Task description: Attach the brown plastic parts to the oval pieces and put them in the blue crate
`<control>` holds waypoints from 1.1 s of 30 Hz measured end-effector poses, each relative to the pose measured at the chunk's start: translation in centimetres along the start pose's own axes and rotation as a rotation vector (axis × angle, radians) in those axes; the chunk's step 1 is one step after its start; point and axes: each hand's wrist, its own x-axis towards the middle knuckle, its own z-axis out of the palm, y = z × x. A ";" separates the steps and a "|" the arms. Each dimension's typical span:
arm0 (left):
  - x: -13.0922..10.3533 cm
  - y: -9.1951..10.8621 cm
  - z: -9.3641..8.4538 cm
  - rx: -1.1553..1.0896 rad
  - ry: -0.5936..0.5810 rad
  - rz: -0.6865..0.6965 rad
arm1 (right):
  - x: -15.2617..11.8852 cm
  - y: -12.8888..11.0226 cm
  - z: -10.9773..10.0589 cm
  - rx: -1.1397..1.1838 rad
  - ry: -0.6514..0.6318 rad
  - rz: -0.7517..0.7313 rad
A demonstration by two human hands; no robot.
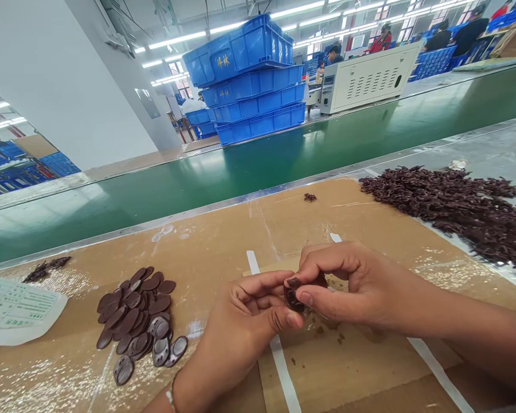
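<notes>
Brown-covered worktable [206,246] beside a green conveyor belt [258,166], left hand [258,327] and right hand [348,281] pinching a small dark-brown oval piece [293,297] between fingertips, above the table, right of piled brown oval discs [137,312].

One left hand [245,327] and one right hand [348,281] make two, with two white strips [283,370], one printed sheet [17,310] and one large heap of dark strands [451,206]. The brown ovals [131,321] number in the dozens — too overlapped for an exact count. Four blue crates [258,86] form the near stack — plus one beige machine [370,80] and one green belt [241,172].
</notes>
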 end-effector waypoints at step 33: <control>0.0 1.5 -1.8 0.278 0.189 0.100 | -0.1 0.1 -2.0 -0.161 0.123 -0.080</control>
